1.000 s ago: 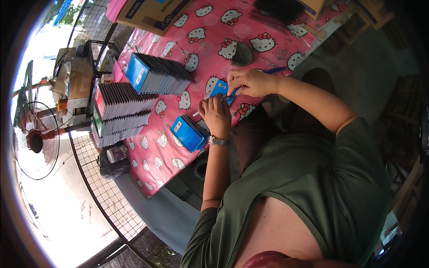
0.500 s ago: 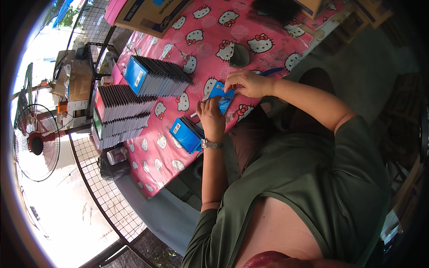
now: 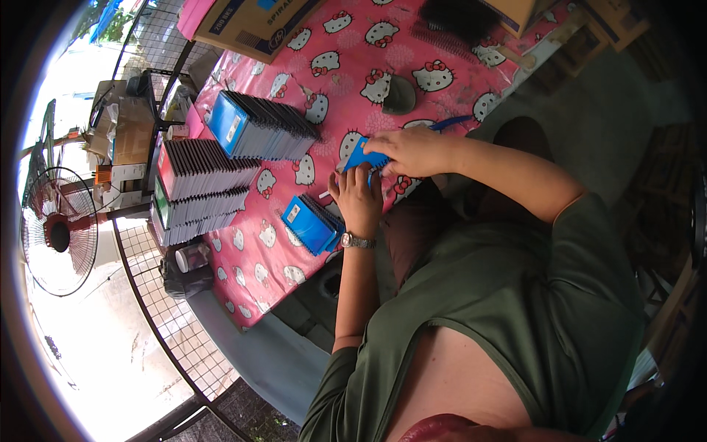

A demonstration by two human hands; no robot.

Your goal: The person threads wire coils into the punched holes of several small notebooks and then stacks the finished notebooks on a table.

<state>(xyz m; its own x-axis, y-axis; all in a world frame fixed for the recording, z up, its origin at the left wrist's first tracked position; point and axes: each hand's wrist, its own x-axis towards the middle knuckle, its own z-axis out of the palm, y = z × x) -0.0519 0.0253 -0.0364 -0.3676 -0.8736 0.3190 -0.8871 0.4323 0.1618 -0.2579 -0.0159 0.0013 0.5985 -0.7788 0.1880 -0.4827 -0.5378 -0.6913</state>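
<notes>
A small blue-covered spiral notebook lies on the table in front of me, partly hidden by both hands. My left hand, with a wristwatch above it, has its fingers bent over the notebook's near part. From the right, my right hand reaches across with thumb and fingers closed at the notebook's coil side. Beside my left wrist lies a small pile of blue spiral notebooks. A slim blue object of unclear kind lies beyond my right hand.
Stacked notebooks with blue covers, red and green stand at the left. A dark grey cup-like container is farther back. Black coils and cardboard boxes sit at the far side of the pink patterned table.
My right hand has come down lower onto the notebook, its fingers no longer raised. My left hand has shifted slightly right and nearer, uncovering more of the small pile.
</notes>
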